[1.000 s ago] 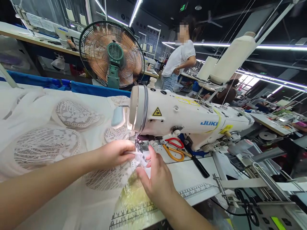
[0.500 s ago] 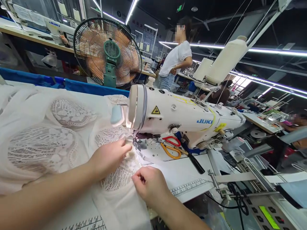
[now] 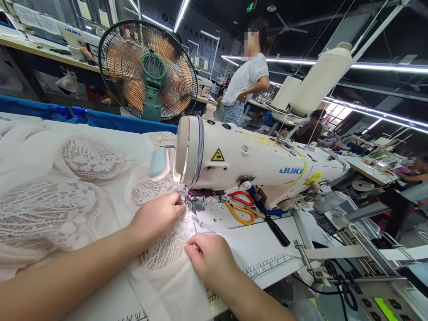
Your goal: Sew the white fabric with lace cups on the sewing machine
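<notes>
Now the cream, lace-panelled fabric (image 3: 170, 278) spreads before the white JUKI sewing machine (image 3: 230, 154), covering more ruler-marked white surface (image 3: 257, 240) than a second ago. The right hand (image 3: 212, 256), fingers then spread, pinches its edge; the left hand (image 3: 155, 218) grips nearer the machine. Behind the machine stand a green-hubbed caged fan (image 3: 153, 71) and a white-shirted person (image 3: 245, 78).

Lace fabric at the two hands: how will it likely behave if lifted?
The lace fabric will probably flop, since it lies in soft folds. It looks light for its spread, being sheer in places. Its openwork could snag if dragged, given the many small gaps.
</notes>
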`<action>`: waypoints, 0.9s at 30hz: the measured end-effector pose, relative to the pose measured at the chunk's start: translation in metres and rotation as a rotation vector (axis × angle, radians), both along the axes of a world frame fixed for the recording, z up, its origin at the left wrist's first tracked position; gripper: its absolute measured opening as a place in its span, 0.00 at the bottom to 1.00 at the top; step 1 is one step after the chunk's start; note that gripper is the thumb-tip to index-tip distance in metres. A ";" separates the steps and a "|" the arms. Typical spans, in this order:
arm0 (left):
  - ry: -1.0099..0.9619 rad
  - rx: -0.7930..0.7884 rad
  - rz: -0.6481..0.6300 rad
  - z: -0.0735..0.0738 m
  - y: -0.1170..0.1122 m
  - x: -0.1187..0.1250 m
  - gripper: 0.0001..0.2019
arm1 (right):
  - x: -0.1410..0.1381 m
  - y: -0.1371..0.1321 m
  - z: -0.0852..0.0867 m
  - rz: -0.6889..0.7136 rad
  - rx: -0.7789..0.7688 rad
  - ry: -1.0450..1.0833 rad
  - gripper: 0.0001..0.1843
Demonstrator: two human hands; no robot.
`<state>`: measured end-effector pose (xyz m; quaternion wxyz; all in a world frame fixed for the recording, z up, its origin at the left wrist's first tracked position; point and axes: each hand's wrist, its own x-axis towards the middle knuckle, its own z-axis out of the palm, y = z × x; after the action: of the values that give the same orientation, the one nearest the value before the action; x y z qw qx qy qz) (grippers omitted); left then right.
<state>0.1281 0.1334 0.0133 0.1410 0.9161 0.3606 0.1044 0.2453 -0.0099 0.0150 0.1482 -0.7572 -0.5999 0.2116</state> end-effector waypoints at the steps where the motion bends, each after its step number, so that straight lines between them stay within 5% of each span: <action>1: 0.005 -0.002 0.010 -0.001 0.001 0.000 0.14 | 0.001 0.001 0.000 -0.001 -0.004 0.000 0.09; 20: -0.027 0.237 -0.158 -0.020 0.011 -0.003 0.24 | 0.008 0.012 0.007 -0.005 -0.026 0.009 0.09; 27: -0.115 0.557 -0.470 -0.034 -0.008 -0.038 0.25 | 0.008 0.010 0.007 0.018 -0.080 -0.059 0.19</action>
<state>0.0897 0.1253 -0.0205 -0.0736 0.9698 0.0894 0.2146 0.2536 -0.0001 0.0223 0.0982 -0.7630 -0.6018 0.2144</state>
